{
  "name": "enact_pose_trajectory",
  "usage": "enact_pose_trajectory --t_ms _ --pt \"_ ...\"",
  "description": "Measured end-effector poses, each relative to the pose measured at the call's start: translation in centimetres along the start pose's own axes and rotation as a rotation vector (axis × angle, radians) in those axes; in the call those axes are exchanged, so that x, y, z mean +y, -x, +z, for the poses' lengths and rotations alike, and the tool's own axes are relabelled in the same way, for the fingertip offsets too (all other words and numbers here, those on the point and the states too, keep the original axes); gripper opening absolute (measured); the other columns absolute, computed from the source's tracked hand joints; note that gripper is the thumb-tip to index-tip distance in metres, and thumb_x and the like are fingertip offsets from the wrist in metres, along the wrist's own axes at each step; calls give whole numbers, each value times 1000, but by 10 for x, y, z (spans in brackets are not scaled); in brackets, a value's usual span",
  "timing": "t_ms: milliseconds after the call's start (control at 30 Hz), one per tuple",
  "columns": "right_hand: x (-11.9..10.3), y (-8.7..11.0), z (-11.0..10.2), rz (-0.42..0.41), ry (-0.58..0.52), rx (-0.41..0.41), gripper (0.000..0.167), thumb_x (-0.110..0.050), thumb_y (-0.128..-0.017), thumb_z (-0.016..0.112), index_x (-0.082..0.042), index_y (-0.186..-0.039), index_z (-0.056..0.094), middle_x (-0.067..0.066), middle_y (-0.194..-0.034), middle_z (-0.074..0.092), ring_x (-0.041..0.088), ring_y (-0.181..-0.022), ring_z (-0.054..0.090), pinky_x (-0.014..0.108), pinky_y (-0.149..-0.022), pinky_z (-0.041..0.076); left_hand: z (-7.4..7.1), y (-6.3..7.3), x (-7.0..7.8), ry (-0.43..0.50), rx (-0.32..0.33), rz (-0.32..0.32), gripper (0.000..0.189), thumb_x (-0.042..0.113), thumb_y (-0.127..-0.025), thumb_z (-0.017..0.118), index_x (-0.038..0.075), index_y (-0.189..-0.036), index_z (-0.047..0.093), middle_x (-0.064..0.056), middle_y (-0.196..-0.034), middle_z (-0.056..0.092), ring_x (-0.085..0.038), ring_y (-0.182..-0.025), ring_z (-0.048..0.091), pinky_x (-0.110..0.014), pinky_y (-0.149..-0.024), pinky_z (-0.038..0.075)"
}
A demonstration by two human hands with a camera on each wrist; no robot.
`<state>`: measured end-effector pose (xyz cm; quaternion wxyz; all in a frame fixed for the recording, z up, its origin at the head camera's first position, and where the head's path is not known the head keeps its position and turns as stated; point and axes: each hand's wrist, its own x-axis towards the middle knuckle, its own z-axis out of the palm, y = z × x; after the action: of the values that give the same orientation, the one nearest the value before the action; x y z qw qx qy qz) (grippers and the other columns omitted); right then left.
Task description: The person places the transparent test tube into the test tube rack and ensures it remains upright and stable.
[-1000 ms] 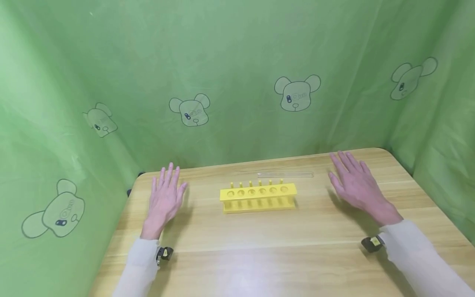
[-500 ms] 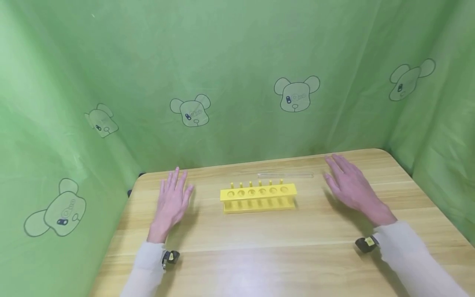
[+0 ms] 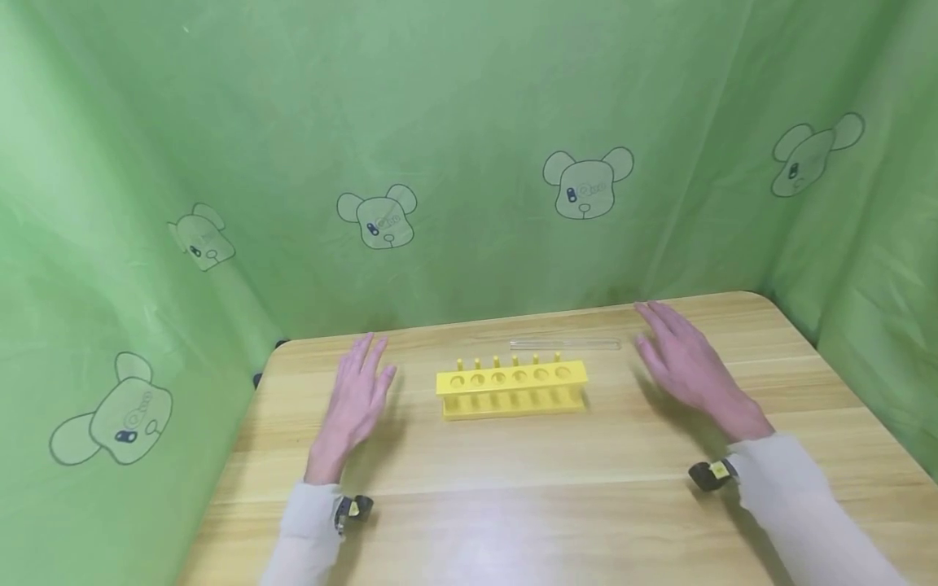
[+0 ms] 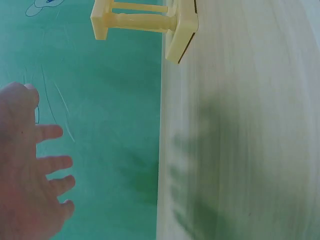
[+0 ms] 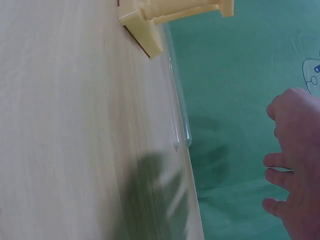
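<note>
Roughly midway, yellow rack (image 3: pixel 511 388) between hands (image 3: pixel 357 399) (image 3: pixel 689 362); tube (image 3: pixel 564 344) (maybe two) behind.

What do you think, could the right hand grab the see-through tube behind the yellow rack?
Probably yes. The right hand holds nothing, just right of the clear tube, and nothing shows between them. The yellow rack stands in front of the tube, out of that path.

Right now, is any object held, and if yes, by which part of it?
Nothing is held: the left hand and the right hand are empty, and the yellow rack stands between them.
</note>
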<state>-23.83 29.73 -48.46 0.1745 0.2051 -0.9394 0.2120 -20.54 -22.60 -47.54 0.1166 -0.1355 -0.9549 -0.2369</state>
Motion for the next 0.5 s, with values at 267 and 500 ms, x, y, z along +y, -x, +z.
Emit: enact_pose_trajectory --t_ms 267,500 --pt "-2 -5 5 20 -78 -11 58 -28 -109 49 -6 -160 30 26 -162 30 50 -145 30 68 -120 23 12 3 6 118 37 47 56 40 -112 36 10 -160 32 -13 -168 22 -36 -153 23 -58 -125 21" --pt "-5 -10 10 53 -146 -19 57 -29 -109 49 -6 -159 32 23 -162 31 49 -146 30 67 -121 22 15 5 10 202 43 0 56 43 -112 36 13 -158 37 -9 -166 29 -31 -151 29 -58 -123 25"
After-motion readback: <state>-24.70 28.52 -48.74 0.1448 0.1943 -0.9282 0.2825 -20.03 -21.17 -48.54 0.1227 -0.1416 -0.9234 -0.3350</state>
